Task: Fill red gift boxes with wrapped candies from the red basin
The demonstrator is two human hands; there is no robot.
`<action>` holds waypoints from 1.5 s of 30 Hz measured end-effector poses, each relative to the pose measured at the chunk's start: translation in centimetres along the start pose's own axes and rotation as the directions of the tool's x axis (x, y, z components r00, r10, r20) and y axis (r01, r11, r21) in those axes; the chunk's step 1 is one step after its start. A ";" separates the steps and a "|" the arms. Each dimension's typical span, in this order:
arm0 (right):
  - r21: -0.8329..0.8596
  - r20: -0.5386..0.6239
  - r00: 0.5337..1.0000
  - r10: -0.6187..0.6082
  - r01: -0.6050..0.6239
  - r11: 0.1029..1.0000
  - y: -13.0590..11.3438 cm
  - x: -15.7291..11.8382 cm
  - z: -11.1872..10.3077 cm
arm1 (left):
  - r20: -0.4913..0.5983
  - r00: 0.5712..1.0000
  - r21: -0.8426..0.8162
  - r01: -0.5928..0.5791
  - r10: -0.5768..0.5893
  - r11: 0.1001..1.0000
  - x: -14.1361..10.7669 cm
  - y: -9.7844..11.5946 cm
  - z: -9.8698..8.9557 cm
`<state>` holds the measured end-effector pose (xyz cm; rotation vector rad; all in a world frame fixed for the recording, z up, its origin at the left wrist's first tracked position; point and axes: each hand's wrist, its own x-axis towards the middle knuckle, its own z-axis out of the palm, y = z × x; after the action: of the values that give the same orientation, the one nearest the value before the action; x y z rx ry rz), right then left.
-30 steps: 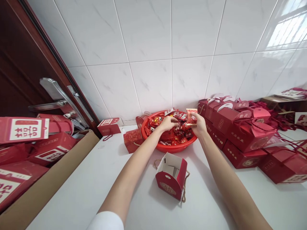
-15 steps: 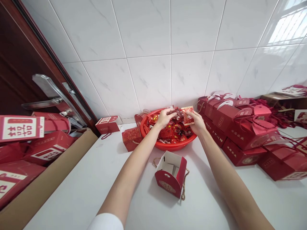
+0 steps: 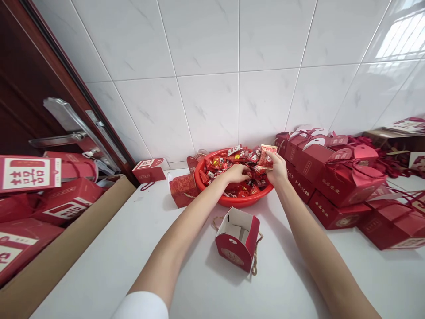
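A red basin (image 3: 229, 202) filled with wrapped candies stands against the tiled wall. My left hand (image 3: 237, 173) is down among the candies, its fingers bent; whether they grip a candy is hidden. Over the basin's right side, my right hand (image 3: 276, 168) is closed on a red and gold packet (image 3: 266, 157). Between my forearms, in front of the basin, an open red box (image 3: 235, 250) with a pale inside and rope handles stands on the white table (image 3: 206, 288).
Closed red gift boxes (image 3: 335, 177) are piled on the right. At the left, a cardboard carton (image 3: 76, 235) holds more red boxes beside a door with a metal handle (image 3: 59, 141). Two small red boxes (image 3: 148, 172) (image 3: 182, 190) stand left of the basin.
My left hand has moved down and slightly right into the candies. My right hand, with the packet, has shifted a little to the right, away from the left hand.
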<state>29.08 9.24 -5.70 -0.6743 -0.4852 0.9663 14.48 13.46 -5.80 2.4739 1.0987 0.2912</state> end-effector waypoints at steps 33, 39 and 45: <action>0.076 -0.046 0.997 -0.061 0.065 0.995 0.4 0.4 -0.2 | 0.101 0.992 -0.047 0.087 -0.082 0.995 -0.4 0.0 -0.2; 0.062 -0.052 0.997 -0.059 0.062 0.996 0.4 0.6 -0.2 | -0.119 0.989 -0.383 0.034 -0.086 0.923 0.6 -0.4 -0.2; 0.051 -0.034 0.999 -0.013 0.015 0.999 0.5 0.8 -0.5 | -0.205 0.963 -0.631 0.005 -0.174 0.776 0.7 -0.6 -0.6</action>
<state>29.48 9.95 -6.28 -0.6392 -0.4336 0.9500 14.35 14.49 -5.54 1.8071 0.9989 0.8217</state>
